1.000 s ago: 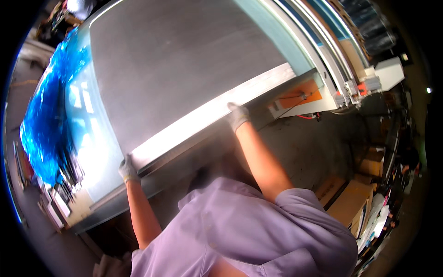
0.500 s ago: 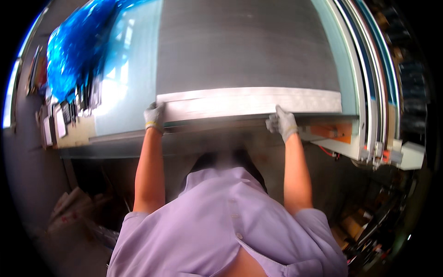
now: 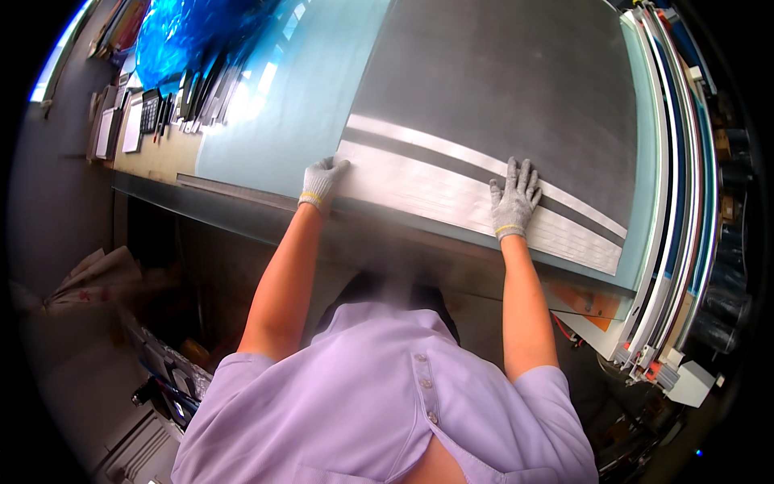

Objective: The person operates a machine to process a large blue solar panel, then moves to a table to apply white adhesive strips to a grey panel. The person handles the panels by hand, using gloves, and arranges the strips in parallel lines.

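Pale blue worktop (image 3: 278, 121) carries dark grey sheet (image 3: 516, 73). Wide white band (image 3: 435, 194) lies along sheet's near edge; narrow white strip (image 3: 439, 148) just beyond, dark gap between. Right hand (image 3: 514, 202): grip spread over band, fingers across strip. Left hand (image 3: 320, 179): at band's left end, can't tell if pinching.

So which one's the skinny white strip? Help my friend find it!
On the big pale-blue table lies a dark grey sheet. Across its near end, where the right gloved hand reaches, runs the skinny white strip. A dark gap separates it from the wider white band.
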### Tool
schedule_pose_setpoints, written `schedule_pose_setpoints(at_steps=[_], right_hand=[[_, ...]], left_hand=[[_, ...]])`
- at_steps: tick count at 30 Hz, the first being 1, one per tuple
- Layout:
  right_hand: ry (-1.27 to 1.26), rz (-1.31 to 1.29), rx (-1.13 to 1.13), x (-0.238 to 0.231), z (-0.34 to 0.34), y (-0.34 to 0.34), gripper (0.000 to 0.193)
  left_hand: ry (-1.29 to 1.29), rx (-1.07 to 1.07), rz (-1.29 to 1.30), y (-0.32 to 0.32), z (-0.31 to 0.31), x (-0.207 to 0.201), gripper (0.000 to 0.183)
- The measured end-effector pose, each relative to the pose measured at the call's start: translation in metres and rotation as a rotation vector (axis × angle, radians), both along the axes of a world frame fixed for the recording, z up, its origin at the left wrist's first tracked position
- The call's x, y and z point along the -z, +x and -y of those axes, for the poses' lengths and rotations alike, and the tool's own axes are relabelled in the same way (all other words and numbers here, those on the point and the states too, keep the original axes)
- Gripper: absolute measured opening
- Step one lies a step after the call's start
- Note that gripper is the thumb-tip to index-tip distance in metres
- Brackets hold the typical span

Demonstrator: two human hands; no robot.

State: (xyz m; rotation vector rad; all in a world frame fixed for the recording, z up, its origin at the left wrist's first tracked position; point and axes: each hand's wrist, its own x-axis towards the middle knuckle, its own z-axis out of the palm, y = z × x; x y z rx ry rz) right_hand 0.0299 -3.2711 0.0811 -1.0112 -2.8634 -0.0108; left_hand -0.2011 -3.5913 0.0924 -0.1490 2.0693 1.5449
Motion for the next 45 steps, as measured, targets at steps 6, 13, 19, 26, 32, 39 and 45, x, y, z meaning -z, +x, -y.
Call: schedule_pose_setpoints(at_steps=[6,13,19,26,32,39,45], right_hand=[[-0.022,-0.026,0.013,-0.003,-0.007,-0.005,0.072],[0.011,0.015,0.036,-0.001,-0.005,-0.006,0.075],[0.029,0.052,0.086,0.005,-0.024,-0.015,0.075],[0.001,0.118,0.160,-0.005,-0.042,-0.040,0.080],[-0.056,0.076,0.207,0.011,-0.067,-0.056,0.080],[-0.040,0.041,0.277,0.025,-0.104,-0.086,0.077],[-0.186,-0.423,-0.117,-0.007,-0.048,-0.054,0.066]], left_hand=[[-0.039,-0.035,-0.050,0.000,0.000,0.010,0.036],[-0.087,-0.081,-0.122,0.009,-0.019,0.001,0.026],[0.011,-0.084,-0.111,0.008,-0.019,0.001,0.026],[-0.027,-0.072,-0.068,0.009,-0.018,-0.004,0.029],[-0.051,-0.070,-0.073,0.008,-0.013,0.008,0.030],[-0.093,-0.058,-0.009,0.009,-0.020,-0.012,0.031],[-0.093,-0.105,0.000,0.008,-0.020,-0.015,0.045]])
